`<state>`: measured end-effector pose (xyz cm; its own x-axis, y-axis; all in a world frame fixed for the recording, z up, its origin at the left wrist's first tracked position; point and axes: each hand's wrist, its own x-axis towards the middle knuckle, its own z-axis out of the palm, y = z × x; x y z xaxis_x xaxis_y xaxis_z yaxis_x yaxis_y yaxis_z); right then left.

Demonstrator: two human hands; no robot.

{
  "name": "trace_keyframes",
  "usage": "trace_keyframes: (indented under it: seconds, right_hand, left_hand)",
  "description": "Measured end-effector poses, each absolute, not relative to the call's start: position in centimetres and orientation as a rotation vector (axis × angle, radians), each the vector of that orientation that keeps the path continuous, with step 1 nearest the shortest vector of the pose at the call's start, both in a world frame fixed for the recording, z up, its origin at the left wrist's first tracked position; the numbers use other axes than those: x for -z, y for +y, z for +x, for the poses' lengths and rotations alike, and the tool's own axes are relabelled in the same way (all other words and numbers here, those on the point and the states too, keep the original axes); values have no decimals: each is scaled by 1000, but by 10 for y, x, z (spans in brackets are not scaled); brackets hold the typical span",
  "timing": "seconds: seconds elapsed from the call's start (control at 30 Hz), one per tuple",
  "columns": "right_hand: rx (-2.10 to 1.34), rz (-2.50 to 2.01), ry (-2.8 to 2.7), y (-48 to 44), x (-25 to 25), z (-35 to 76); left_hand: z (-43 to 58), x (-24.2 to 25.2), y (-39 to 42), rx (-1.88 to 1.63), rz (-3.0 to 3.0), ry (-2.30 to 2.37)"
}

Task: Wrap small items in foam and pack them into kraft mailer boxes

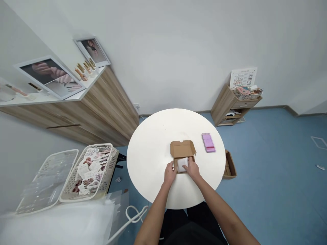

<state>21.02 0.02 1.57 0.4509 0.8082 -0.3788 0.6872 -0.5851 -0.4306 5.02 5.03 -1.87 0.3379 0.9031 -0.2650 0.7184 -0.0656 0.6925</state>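
A small brown cardboard box lies with its lid folded back on the white round table. Inside it sits a white, soft-looking wrapped packet. My left hand grips the box's left side, fingers at the wall. My right hand is at the right side, with thumb and fingers closed on the packet's right edge. What the packet contains is hidden. To the right on the table is a purple item, blurred out by pixels.
A brown open carton stands on the floor by the table's right edge. At left are a white basket of printed cards, a second basket with clear bags and a wooden cabinet. A small shelf unit stands against the wall.
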Motion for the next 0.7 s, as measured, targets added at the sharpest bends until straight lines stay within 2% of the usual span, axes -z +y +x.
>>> trace_keyframes:
  seconds: [0.13, 0.23, 0.33, 0.47, 0.7]
  right_hand:
    - [-561, -2548, -1526, -2, -19, 213]
    - [-551, -2474, -1404, -1, -17, 227]
    - [-642, -2359, -1039, 9, -17, 254]
    - [-980, -2174, -579, 36, -22, 296]
    - [-1219, -2053, -504, 73, -30, 321]
  left_hand:
    - [54, 17, 47, -243, 1780, 1479]
    - [56, 8, 60, -227, 1691, 1517]
    - [62, -3, 85, -307, 1371, 1550]
    - [78, -16, 123, -408, 1092, 1533]
    - [98, -34, 151, -424, 1009, 1436]
